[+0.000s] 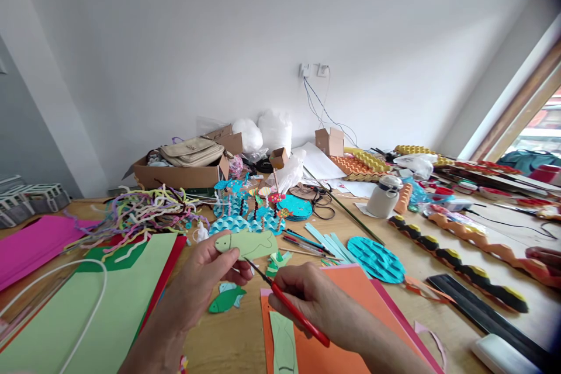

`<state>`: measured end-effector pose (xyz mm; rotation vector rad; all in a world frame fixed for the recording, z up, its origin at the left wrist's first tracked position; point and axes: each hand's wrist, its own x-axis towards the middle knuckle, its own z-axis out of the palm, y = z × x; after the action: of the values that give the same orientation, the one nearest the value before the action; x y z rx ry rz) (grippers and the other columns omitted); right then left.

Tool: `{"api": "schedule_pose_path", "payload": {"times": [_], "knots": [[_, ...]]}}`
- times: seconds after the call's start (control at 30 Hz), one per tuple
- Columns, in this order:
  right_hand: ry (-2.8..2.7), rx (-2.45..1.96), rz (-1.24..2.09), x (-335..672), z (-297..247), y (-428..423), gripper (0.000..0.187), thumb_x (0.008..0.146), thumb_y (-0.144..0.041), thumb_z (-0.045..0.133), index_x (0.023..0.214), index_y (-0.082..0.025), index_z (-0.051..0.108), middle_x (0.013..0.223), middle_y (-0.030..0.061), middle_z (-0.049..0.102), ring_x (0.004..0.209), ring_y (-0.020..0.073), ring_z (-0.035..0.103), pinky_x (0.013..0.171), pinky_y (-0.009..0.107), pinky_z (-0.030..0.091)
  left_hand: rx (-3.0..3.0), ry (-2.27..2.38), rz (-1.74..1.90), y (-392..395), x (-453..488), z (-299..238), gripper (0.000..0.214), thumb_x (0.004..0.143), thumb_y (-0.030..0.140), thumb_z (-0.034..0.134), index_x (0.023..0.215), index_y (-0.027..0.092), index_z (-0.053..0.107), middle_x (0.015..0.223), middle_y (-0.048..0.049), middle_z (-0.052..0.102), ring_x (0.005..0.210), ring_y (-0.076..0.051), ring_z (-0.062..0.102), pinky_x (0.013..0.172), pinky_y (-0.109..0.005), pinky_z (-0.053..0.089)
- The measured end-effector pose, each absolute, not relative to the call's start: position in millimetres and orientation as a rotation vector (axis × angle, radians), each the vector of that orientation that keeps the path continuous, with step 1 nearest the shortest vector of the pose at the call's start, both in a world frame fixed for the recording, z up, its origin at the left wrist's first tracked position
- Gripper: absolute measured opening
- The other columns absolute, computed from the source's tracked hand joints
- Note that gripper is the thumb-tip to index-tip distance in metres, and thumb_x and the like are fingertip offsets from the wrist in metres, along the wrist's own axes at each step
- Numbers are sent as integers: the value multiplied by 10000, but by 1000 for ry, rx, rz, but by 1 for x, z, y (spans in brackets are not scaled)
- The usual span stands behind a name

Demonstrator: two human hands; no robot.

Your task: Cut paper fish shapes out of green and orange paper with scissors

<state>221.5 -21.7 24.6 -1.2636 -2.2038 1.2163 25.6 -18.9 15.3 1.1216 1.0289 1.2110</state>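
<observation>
My left hand [210,272] pinches a piece of light green paper [252,242] with a fish outline drawn on it. In my right hand [309,298] is a pair of scissors [291,310] with red handles, its dark blades at the paper's lower edge near my left fingers. Below my hands, a green paper fish [227,300] lies on the table, overlapping a pale blue cutout. Light green scraps [277,263] sit just beyond the blades. Another light green strip [283,342] with drawn lines rests on orange paper [337,310] under my right forearm.
Light green sheets [100,304] cover the left side, below a heap of pipe cleaners [153,210]. Blue wavy pieces with small fish on stems [249,219] stand ahead. Rightward are a blue disc [376,259], a whitish jar [384,196], painted egg-carton strips [460,266] and another person's hand [543,256].
</observation>
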Motion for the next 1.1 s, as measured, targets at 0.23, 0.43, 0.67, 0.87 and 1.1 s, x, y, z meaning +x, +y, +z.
{"api": "schedule_pose_path", "payload": {"times": [0.23, 0.43, 0.67, 0.87, 1.1], "knots": [[-2225, -1244, 1180, 222, 24, -22, 319, 864, -362, 533, 617, -183, 442, 551, -59, 398, 505, 75, 333, 429, 188, 229, 1041, 1094, 1209, -19, 29, 22, 246, 641, 298, 693, 826, 163, 602, 554, -20, 714, 524, -164, 645, 518, -254, 531], [-2226, -1251, 1177, 222, 22, -21, 320, 865, -362, 524, 614, -183, 438, 554, -56, 391, 511, 78, 335, 430, 187, 230, 1057, 1090, 1185, -19, 29, 21, 169, 633, 294, 692, 715, 165, 622, 543, -19, 702, 527, -154, 636, 526, -252, 534], [-2221, -1269, 1193, 224, 24, -24, 326, 871, -385, 517, 625, -186, 437, 560, -53, 396, 515, 82, 342, 423, 187, 228, 1159, 1050, 1140, -18, 26, 16, 117, 701, 266, 640, 647, 162, 643, 576, -23, 703, 553, -139, 636, 547, -236, 538], [-2269, -1237, 1167, 227, 23, -23, 334, 884, -401, 501, 638, -188, 429, 570, -52, 406, 524, 82, 341, 419, 179, 236, 1173, 1042, 1123, -16, 27, 14, 114, 693, 271, 638, 654, 164, 641, 570, -27, 700, 550, -146, 635, 545, -241, 532], [-2317, -1223, 1073, 229, 22, -21, 340, 886, -397, 514, 634, -183, 434, 560, -61, 384, 521, 78, 312, 417, 177, 227, 1149, 1062, 1112, -17, 28, 17, 129, 653, 295, 649, 651, 168, 626, 545, -23, 692, 525, -146, 620, 528, -244, 519]]}}
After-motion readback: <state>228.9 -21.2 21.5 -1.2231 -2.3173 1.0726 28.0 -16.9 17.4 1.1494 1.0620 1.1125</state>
